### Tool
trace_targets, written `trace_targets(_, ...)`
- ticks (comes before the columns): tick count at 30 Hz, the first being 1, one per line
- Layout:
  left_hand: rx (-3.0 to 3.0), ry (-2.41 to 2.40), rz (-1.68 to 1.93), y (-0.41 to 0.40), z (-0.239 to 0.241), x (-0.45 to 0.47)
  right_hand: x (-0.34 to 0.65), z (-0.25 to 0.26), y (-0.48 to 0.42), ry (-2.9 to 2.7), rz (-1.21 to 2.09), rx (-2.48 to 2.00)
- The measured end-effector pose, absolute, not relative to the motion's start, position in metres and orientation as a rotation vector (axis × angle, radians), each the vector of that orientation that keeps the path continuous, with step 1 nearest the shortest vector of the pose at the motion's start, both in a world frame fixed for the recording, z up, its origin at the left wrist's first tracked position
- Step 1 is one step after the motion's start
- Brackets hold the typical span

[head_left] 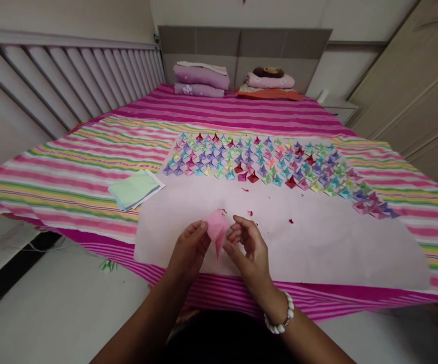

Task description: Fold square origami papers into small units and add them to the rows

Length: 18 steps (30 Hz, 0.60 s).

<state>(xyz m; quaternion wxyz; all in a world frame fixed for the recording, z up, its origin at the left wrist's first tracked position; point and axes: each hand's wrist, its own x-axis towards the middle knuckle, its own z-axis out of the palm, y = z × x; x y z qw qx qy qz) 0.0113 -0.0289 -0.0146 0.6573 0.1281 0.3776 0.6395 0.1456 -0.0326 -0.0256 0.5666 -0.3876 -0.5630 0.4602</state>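
Both hands meet over the near edge of a big pale sheet laid on the striped bed. My left hand and my right hand pinch a small pink folded paper piece between their fingertips, its point hanging downward. A white bead bracelet circles my right wrist. Beyond the hands, several small folded paper shapes in many colours lie in rows across the far part of the sheet.
A stack of pale green and white paper squares lies left of the sheet. Tiny red scraps dot the sheet. Pillows sit at the headboard. A slatted rail runs along the left, a wardrobe stands on the right.
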Motion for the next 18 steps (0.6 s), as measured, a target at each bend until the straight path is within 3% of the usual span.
trace_targets(5, 0.297, 0.875, 1.571, -0.031, -0.02, 0.016, 0.135, -0.029, -0.03, -1.152, 1.239, -0.947)
trace_targets(18, 0.67, 0.958, 1.417, -0.037, -0.04, 0.01, 0.146, -0.027, -0.025, -1.145, 1.108, -0.933)
